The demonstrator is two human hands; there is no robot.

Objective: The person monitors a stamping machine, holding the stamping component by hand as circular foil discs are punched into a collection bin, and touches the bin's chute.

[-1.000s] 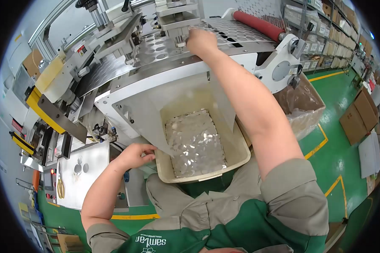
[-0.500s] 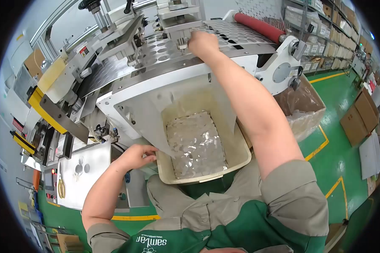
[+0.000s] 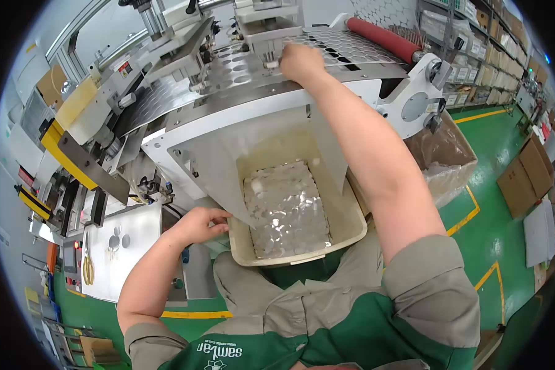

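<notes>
My right hand (image 3: pixel 302 61) is closed, reaching over the machine's front edge beside the right press head (image 3: pixel 268 46). Its fingertips and anything between them are hidden. Under it runs a sheet with rows of round holes (image 3: pixel 237 66). My left hand (image 3: pixel 203 226) has thumb and index finger apart, its fingertips touching or very close to the left rim of a cream plastic bin (image 3: pixel 308 258). Many clear, shiny discs (image 3: pixel 287 213) cover the bin's bottom. The bin stands by my lap, under the machine's pale metal chute panel (image 3: pixel 219 166).
A red roller (image 3: pixel 382 38) lies across the machine's right end. On a white side table (image 3: pixel 132 259) are yellow-handled scissors (image 3: pixel 88 268) and a few grey discs (image 3: pixel 114 242). A lined carton (image 3: pixel 444 154) stands right of the machine. Shelves (image 3: pixel 484 43) line the back right.
Both hands stay in nearly the same places. The view has shifted slightly. My right hand's fingers look a little more curled at the press head.
</notes>
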